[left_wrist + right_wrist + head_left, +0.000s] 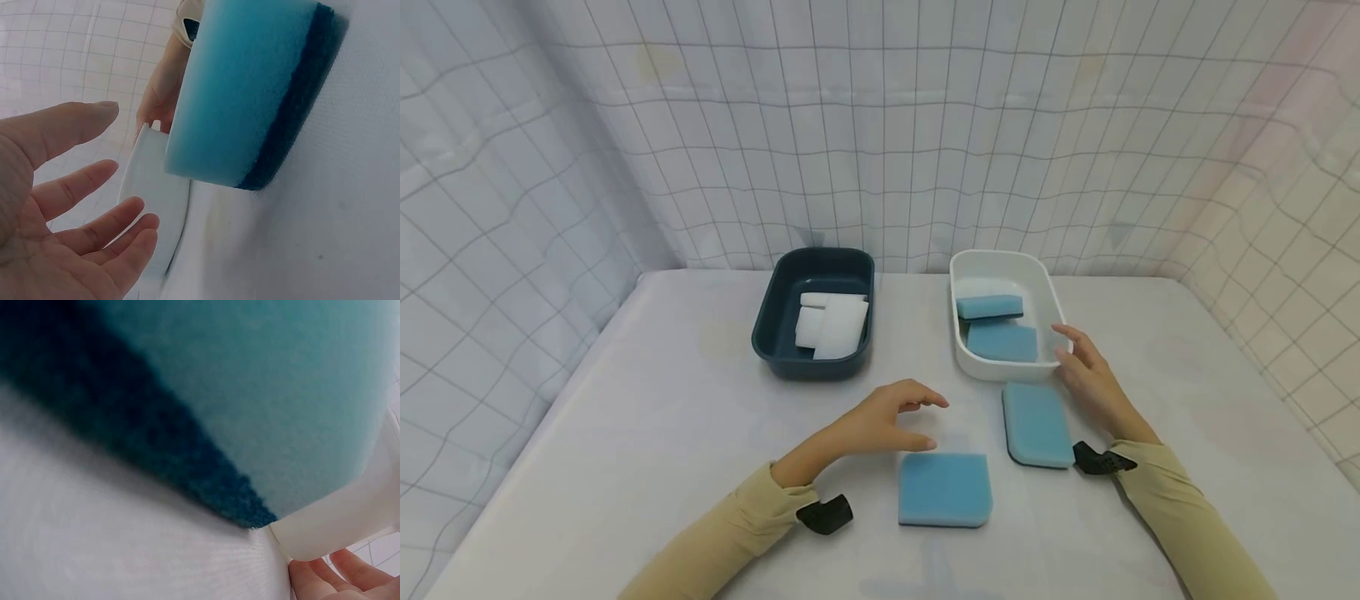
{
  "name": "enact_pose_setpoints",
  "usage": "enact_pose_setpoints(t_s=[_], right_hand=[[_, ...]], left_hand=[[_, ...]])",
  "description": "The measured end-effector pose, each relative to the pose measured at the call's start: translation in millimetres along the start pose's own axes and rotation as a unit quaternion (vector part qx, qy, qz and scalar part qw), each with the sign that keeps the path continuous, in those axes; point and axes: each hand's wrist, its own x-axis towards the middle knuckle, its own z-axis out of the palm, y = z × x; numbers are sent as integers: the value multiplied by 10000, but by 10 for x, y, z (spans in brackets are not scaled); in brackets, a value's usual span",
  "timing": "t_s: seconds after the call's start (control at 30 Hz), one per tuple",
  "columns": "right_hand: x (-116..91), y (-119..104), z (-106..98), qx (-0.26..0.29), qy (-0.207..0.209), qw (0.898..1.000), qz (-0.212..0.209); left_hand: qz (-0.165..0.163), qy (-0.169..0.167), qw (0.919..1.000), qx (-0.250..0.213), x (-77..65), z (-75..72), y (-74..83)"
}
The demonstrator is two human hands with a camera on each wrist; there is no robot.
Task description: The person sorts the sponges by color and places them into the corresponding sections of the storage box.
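Note:
My left hand (891, 417) hovers with fingers spread and nothing held, just behind a blue sponge (945, 487) with a dark scouring layer underneath. In the left wrist view this hand (81, 212) shows its parted thumb and fingers beside the sponge (244, 94). At the right front corner of the white bin (1000, 369), my right hand (1090, 375) touches the rim with loosely bent fingers. A second blue sponge (1037, 425) lies on the table in front of that bin. Two more sponges sit inside it, one sponge (990, 307) tilted over a flatter one (1002, 342).
A dark teal bin (812, 369) stands at the back left with several white foam blocks (841, 327) inside. White cloth covers the table (677, 383), and a grid-patterned curtain (910, 142) rises behind and at both sides. Each wrist carries a black camera mount (825, 514).

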Motion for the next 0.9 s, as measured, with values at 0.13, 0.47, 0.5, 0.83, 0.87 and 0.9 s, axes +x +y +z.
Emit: enact_pose_setpoints(t_s=[0.13, 0.47, 0.5, 0.83, 0.87, 0.9], right_hand=[[-1, -4, 3, -23, -5, 10000, 30], [-23, -13, 13, -186, 26, 9998, 66], [-24, -10, 15, -169, 25, 9998, 69], [-24, 0, 17, -189, 11, 9998, 51], [-26, -4, 17, -175, 12, 9998, 42], [-28, -8, 17, -170, 17, 9998, 32]], left_hand=[[84, -131, 9998, -87, -46, 13, 18], [59, -355, 9993, -51, -133, 63, 62], [49, -399, 9992, -40, -146, 74, 69], [288, -904, 9954, 160, -246, 169, 93], [316, -927, 9950, 177, -254, 172, 96], [345, -942, 9947, 205, -263, 175, 98]])
